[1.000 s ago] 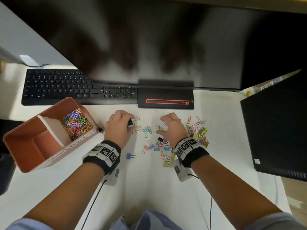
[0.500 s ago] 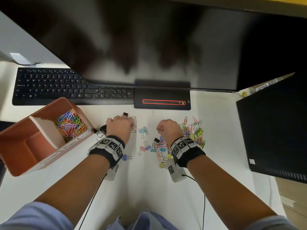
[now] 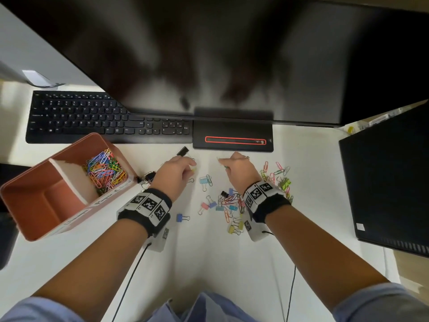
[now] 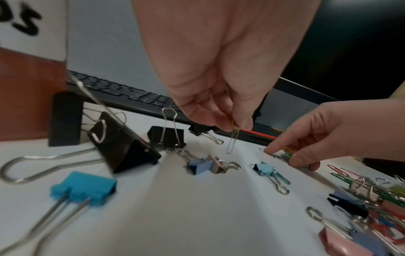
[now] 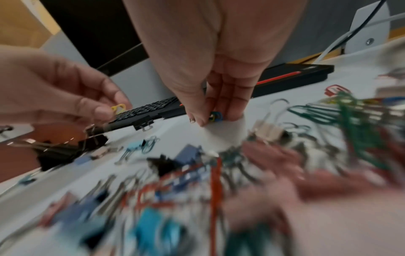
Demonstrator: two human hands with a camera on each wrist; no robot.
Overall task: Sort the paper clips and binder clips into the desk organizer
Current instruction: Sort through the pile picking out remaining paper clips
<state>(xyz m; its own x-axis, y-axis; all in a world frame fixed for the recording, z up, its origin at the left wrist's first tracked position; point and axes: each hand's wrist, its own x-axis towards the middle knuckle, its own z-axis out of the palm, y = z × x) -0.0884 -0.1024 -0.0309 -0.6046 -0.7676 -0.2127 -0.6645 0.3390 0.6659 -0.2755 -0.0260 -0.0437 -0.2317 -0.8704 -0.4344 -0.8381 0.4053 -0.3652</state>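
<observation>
Already both hands pinch paper clips, right of the organizer.
Left hand dangles a silver paper clip; right hand grips coloured clips on the desk. Light, springy wire, likely slippery: pinch across the loops. Organizer sits far left.

White matte desk surface throughout, evenly lit from above, soft shadows only. Large dark glossy monitor screen at 12 o'clock, dull reflections across it. Black rectangular monitor base with a red-outlined slot directly beneath. Black full-size keyboard at 10 o'clock, touching the base's left edge. Second black flat panel at 3 o'clock. Pale grey wall at 11 o'clock. Yellowish wood surface glimpsed in the right wrist view.
</observation>
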